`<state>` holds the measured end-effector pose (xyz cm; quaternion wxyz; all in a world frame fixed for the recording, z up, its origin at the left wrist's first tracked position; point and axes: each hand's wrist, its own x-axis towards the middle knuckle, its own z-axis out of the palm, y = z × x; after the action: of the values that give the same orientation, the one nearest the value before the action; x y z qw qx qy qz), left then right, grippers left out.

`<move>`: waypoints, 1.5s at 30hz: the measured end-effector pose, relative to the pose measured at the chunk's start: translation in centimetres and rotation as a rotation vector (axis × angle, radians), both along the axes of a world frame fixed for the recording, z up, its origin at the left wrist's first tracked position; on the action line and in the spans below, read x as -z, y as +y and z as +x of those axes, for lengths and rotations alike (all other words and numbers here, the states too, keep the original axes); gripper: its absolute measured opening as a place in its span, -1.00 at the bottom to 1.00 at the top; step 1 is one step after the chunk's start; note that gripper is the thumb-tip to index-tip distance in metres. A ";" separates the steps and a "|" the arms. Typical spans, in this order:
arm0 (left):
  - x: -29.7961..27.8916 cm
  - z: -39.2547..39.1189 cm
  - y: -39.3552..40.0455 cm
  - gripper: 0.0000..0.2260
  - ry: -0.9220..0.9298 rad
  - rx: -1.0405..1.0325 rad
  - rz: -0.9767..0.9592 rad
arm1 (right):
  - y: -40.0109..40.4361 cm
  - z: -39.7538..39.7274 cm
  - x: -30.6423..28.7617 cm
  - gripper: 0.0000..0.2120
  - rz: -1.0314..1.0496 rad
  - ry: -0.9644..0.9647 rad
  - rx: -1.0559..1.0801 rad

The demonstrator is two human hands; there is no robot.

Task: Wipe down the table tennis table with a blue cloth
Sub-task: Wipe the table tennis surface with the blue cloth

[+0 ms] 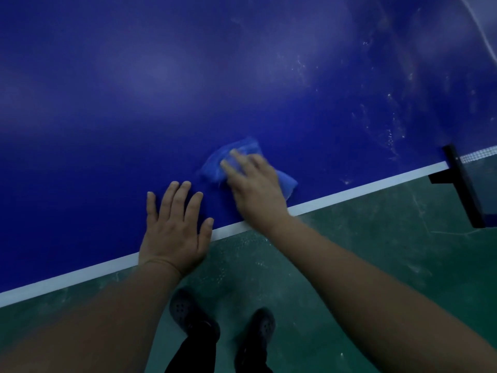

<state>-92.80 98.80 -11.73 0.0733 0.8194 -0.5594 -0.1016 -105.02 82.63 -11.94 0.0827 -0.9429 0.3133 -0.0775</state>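
Cloth: we see the crumpled blue cloth (215, 168) on the blue table tennis table (188, 90), near its edge.
Right hand (255, 189): on the cloth.
Left hand (174, 227): flat on the table, left of the cloth.
Black net post (462, 184): far right, at the table edge.

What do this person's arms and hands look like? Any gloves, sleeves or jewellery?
Both forearms are bare with no sleeves in view. The left hand and right hand wear no gloves, and I see no rings, watch or wristbands. The right hand is blurred, so small details there cannot be told.
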 end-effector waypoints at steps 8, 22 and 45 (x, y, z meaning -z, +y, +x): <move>-0.5 0.2 0.0 -0.43 0.040 -0.003 0.004 | -9.8 -5.7 -1.7 -0.59 0.052 0.128 0.595; -1.6 1.2 -0.4 -0.52 0.150 -0.031 -0.097 | -8.7 1.4 -1.2 -0.51 0.080 0.295 -0.323; -0.7 22.1 -23.6 -0.38 -0.019 -0.492 -0.069 | -29.7 19.4 0.1 -0.49 -0.034 0.117 -0.969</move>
<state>-70.72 75.21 -11.03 0.1184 0.9288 -0.3469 -0.0541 -85.64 52.92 -12.04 0.0761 -0.9842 -0.1587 0.0177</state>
